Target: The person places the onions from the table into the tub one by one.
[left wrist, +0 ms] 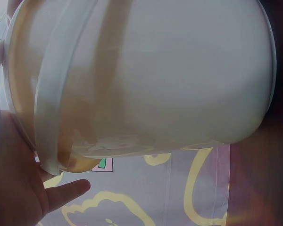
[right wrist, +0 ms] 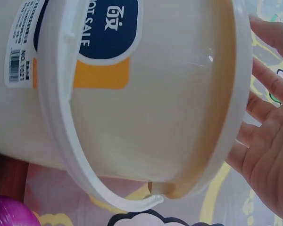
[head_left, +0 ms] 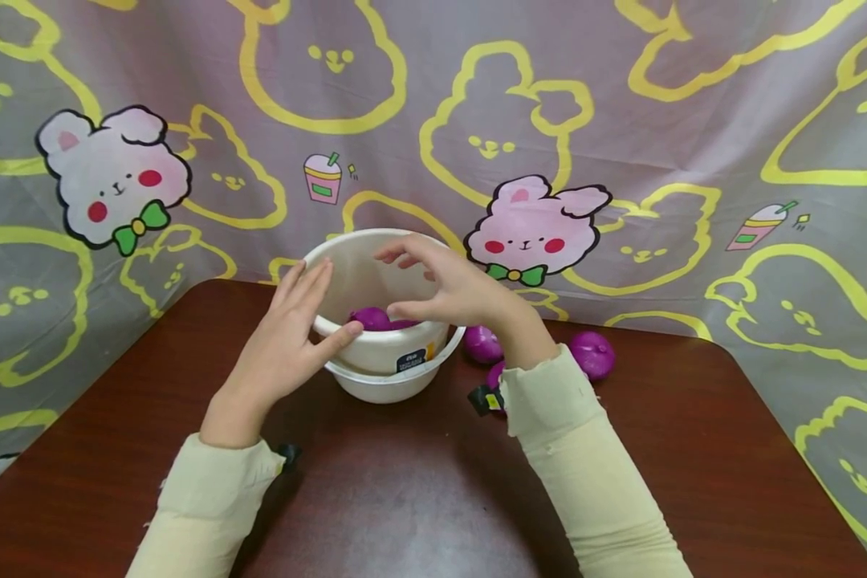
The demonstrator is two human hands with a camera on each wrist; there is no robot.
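A white plastic bucket (head_left: 361, 353) stands near the back of the table, its handle (left wrist: 52, 94) hanging down around the front. Shiny purple onions (head_left: 371, 319) lie inside it, partly hidden by the front rim. My left hand (head_left: 278, 353) is at the bucket's left rim, with fingers and thumb extended and nothing seen in its grasp. Over the right side of the opening, my right hand (head_left: 455, 289) has its fingers spread and loosely bent, holding nothing visible. In the right wrist view, the fingers (right wrist: 269, 80) show beyond the rim.
To the bucket's right are more purple onions: one (head_left: 482, 343) close beside it, one (head_left: 592, 356) farther right, and another (head_left: 496, 374) partly behind the right wrist. A cartoon-printed curtain (head_left: 390, 168) hangs behind the dark brown table (head_left: 405, 498).
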